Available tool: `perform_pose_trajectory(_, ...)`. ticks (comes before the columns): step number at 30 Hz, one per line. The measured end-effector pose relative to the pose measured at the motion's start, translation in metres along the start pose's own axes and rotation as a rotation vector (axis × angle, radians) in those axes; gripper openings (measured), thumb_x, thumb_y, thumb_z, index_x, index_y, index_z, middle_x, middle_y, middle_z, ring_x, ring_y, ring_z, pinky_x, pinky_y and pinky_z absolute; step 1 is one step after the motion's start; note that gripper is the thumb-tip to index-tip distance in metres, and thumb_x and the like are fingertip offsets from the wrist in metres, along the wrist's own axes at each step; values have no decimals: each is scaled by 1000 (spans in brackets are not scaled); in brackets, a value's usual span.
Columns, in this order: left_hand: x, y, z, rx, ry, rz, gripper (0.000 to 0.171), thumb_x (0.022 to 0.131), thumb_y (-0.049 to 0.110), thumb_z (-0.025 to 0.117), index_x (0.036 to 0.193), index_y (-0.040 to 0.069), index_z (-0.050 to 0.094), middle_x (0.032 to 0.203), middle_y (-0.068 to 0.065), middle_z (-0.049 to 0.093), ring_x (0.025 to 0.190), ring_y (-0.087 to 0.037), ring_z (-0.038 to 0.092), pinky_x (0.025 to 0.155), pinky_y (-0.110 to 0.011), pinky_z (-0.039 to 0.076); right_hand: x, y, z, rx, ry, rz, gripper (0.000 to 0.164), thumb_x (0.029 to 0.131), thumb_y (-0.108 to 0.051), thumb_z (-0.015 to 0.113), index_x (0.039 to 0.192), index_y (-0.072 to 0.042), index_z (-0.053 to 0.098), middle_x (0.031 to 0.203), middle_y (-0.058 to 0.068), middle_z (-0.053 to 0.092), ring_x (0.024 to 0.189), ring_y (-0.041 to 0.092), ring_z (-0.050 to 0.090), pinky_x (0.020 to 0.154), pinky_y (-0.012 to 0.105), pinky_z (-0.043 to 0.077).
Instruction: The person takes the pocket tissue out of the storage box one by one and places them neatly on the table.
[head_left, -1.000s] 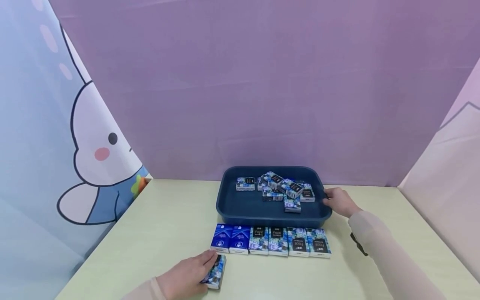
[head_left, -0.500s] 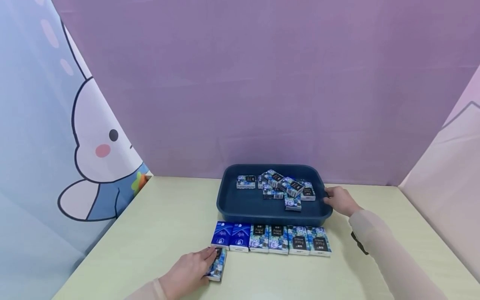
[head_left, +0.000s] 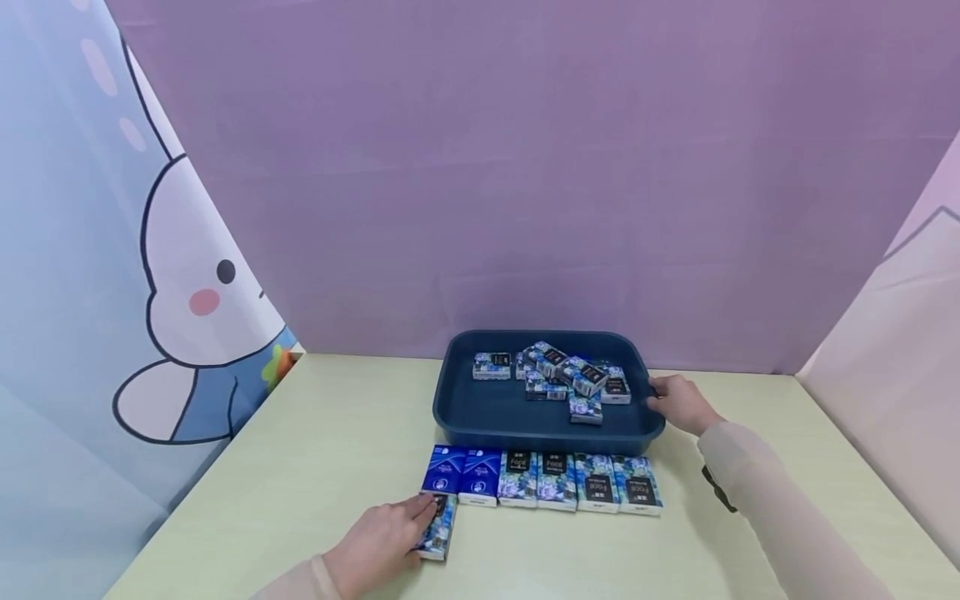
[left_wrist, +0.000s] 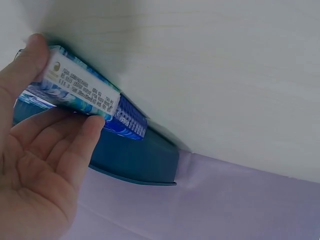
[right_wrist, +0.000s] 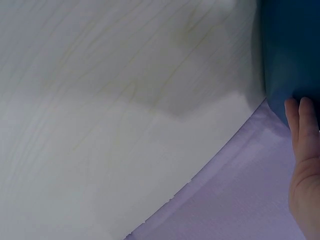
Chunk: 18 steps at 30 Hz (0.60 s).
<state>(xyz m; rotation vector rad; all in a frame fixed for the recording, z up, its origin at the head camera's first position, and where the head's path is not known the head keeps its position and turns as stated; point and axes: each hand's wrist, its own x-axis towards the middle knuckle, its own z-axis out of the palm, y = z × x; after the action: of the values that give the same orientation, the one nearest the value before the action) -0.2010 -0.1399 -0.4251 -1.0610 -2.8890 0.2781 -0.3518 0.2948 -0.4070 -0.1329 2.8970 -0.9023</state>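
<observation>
My left hand (head_left: 381, 537) holds a floral blue tissue pack (head_left: 440, 533) flat on the table, just below the left end of a row. In the left wrist view, the thumb lies on one edge of that pack (left_wrist: 82, 87) and the fingertips on the other. The row has two plain blue tissue packs (head_left: 480, 479) at its left and several floral tissue packs (head_left: 555, 483) to their right. Behind it stands a dark blue tray (head_left: 480, 421). My right hand (head_left: 684, 404) grips the tray's right end; in the right wrist view its fingers lie against the outer wall.
Several loose floral tissue packs (head_left: 585, 377) lie heaped in the tray, with one pack (head_left: 491, 367) apart at the left. A purple cloth (head_left: 540, 183) hangs behind the pale table (head_left: 337, 433). A printed curtain (head_left: 202, 333) stands at the left.
The left hand has slid its tissue pack forward, up to the near end of the leftmost blue pack. The right hand stays at the tray.
</observation>
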Motion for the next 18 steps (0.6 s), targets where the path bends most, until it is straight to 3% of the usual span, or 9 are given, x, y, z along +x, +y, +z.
perform_pose_trajectory(18, 4, 0, -1, -32, -37, -1, 59, 72, 34, 76, 120, 2, 60, 121, -13, 60, 103, -22, 62, 72, -31, 55, 3, 4, 2, 19, 10, -21, 47, 91, -3, 48, 128, 21, 35, 127, 38, 43, 114, 46, 48, 88, 49, 47)
